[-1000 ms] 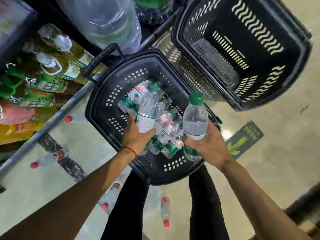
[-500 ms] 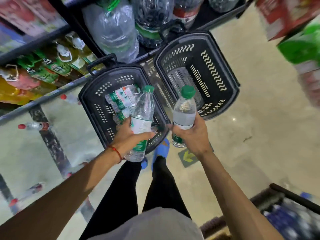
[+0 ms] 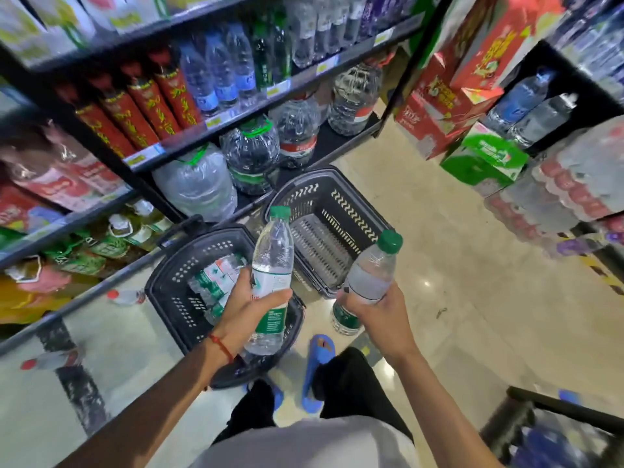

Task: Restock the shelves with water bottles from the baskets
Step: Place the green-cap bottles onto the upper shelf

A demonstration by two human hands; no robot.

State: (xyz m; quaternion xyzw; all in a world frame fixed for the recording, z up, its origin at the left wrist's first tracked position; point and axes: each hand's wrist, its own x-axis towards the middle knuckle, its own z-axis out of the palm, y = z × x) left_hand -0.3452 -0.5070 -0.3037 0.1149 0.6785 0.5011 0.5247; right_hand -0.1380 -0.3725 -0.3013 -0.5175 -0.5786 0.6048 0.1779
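My left hand (image 3: 248, 307) grips a clear water bottle (image 3: 273, 265) with a green cap and green label, held above the near black basket (image 3: 169, 285). That basket holds several more green-labelled bottles (image 3: 212, 282). My right hand (image 3: 378, 314) grips a second green-capped bottle (image 3: 371, 273), tilted to the right over the floor beside the far black basket (image 3: 351, 211), which looks empty. The shelves (image 3: 236, 109) stand at the left and ahead, with small water bottles (image 3: 216, 76) on an upper level.
Large water jugs (image 3: 250, 153) fill the bottom shelf behind the baskets. Red cans, oil bottles and packets line the left shelves. Red and green cartons (image 3: 472, 106) and shrink-wrapped bottle packs (image 3: 567, 184) stand at the right. My legs and blue slippers are below.
Both hands have lifted their bottles out of the basket and well above it. My view has risen from the baskets to the shelves.
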